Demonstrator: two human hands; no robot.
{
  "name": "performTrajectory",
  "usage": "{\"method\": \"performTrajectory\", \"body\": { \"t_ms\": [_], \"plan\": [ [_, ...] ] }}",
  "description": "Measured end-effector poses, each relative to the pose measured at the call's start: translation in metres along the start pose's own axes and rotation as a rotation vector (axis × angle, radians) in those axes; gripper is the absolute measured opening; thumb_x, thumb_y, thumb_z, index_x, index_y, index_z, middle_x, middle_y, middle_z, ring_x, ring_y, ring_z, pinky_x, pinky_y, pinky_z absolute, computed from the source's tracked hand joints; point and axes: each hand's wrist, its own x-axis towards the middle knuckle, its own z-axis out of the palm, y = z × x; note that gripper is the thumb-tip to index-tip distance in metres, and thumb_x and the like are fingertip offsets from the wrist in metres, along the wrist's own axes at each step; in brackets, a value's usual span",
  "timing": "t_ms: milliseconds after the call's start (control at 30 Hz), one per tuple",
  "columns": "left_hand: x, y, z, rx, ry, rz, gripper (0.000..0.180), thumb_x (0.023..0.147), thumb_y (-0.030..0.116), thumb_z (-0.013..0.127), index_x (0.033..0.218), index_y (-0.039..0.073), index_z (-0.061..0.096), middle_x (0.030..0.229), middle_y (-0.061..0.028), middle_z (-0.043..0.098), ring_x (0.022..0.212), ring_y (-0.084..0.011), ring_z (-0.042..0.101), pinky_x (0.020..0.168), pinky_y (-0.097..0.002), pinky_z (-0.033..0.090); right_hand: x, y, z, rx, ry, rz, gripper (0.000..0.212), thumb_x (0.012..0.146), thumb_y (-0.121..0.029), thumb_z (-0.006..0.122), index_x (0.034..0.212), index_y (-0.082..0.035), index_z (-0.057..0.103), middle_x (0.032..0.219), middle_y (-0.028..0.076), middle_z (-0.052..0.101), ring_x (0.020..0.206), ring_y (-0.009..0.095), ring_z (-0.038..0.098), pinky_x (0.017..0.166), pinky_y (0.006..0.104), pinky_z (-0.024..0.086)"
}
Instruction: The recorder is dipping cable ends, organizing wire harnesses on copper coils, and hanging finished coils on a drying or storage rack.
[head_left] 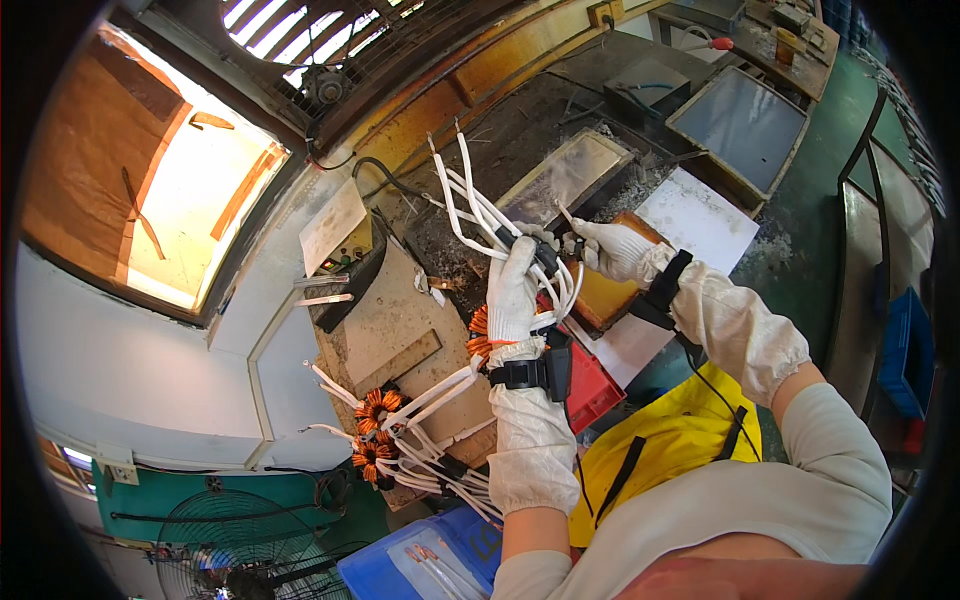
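My left hand (pixel 513 290), in a white glove, is closed around a bundle of white-sleeved wire leads (pixel 470 205). Their free ends fan out toward the far left, and black bands wrap the bundle by my fingers. Below that hand, an orange copper-wound coil (pixel 478 332) shows partly; my wrist covers the rest. My right hand (pixel 618 250), also gloved, is closed just right of the bundle. A thin pale piece (pixel 566 210) sticks up at its fingertips; its kind is unclear. Under the right hand lies an amber block (pixel 602 297) in a brown-edged holder.
Beyond my hands sits a rectangular metal pan (pixel 565 178) amid grey residue. More copper coils (pixel 375 410) with white leads lie at the left. A control box (pixel 345 245), a red tray (pixel 597 388), white boards (pixel 700 215), a blue bin (pixel 400 565) and a fan (pixel 225 545) surround the bench.
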Motion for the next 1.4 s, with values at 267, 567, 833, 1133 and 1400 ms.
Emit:
{"method": "performTrajectory", "body": {
  "t_ms": [267,567,833,1133,1400],
  "plan": [
    [-0.002,0.000,0.002,-0.011,0.009,-0.008,0.022,0.087,0.010,0.054,0.108,0.002,0.052,0.093,-0.0082,0.060,0.084,-0.0175,0.059,0.075,-0.0306,0.050,-0.003,-0.001,-0.002,-0.001,-0.035,0.002,0.016,0.090,-0.019,0.055,0.089,-0.003,0.057,0.074,0.004,0.060,0.051,0.004,0.049,0.044,0.0171,0.043],
    [-0.002,0.002,0.005,-0.016,0.018,-0.009,0.021,0.087,0.010,0.054,0.107,0.003,0.052,0.092,-0.0079,0.060,0.083,-0.0172,0.059,0.074,-0.0308,0.050,-0.007,0.000,-0.004,0.021,-0.034,-0.035,0.015,0.089,-0.018,0.056,0.089,-0.003,0.057,0.075,0.004,0.059,0.055,0.006,0.051,0.046,0.0181,0.044],
    [-0.002,0.002,0.002,-0.011,-0.003,-0.010,0.023,0.087,0.010,0.054,0.108,0.003,0.051,0.092,-0.0080,0.060,0.083,-0.0171,0.059,0.074,-0.0306,0.049,-0.013,-0.002,-0.001,-0.088,-0.030,-0.068,0.019,0.091,-0.021,0.053,0.089,-0.002,0.056,0.072,0.002,0.057,0.052,0.006,0.047,0.045,0.0197,0.041],
    [-0.003,0.002,0.004,-0.022,0.000,-0.003,0.024,0.086,0.010,0.055,0.108,0.003,0.051,0.093,-0.0074,0.059,0.084,-0.0172,0.059,0.075,-0.0307,0.049,-0.019,-0.002,0.004,-0.115,0.018,-0.099,0.019,0.091,-0.020,0.052,0.088,-0.002,0.056,0.073,0.002,0.057,0.051,0.007,0.043,0.047,0.0203,0.040],
    [0.000,-0.001,0.000,-0.023,-0.001,-0.023,0.019,0.087,0.008,0.052,0.105,0.004,0.050,0.096,-0.0087,0.059,0.088,-0.0222,0.059,0.085,-0.0396,0.049,-0.029,-0.014,0.001,-0.593,-0.137,-0.253,0.023,0.088,-0.012,0.052,0.106,0.002,0.053,0.084,0.005,0.058,0.056,0.007,0.048,0.052,0.0208,0.042]
  ]
}}
